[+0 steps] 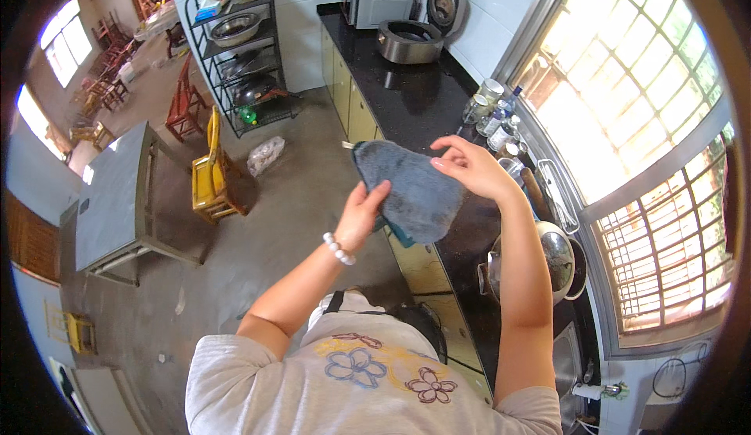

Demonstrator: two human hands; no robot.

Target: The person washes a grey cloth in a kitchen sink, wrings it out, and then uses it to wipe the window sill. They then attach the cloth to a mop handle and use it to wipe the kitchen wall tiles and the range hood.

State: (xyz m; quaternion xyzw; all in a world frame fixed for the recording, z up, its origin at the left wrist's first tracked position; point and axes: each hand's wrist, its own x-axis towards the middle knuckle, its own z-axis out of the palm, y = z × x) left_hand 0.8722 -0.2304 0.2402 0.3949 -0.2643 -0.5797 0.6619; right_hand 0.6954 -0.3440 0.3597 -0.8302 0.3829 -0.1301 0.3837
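Observation:
My left hand [362,212] grips the left edge of a fuzzy blue-grey cleaning cloth [418,188], its thumb on top. The cloth hangs flat over the counter's edge, a pale loop at its upper left corner and a teal edge showing underneath. Just beside the cloth's upper right corner is my right hand [476,170], fingers loosely bent and apart, with nothing visible in them. Whether a fingertip touches the cloth, I cannot tell.
The black counter [399,95] carries an open cooker [411,44], a microwave [378,5], several jars and bottles [493,118] and a lidded pot [554,259] close to my right forearm. A sink [569,361] lies nearer. Leftward stand a yellow chair [207,177] and a black rack [227,59].

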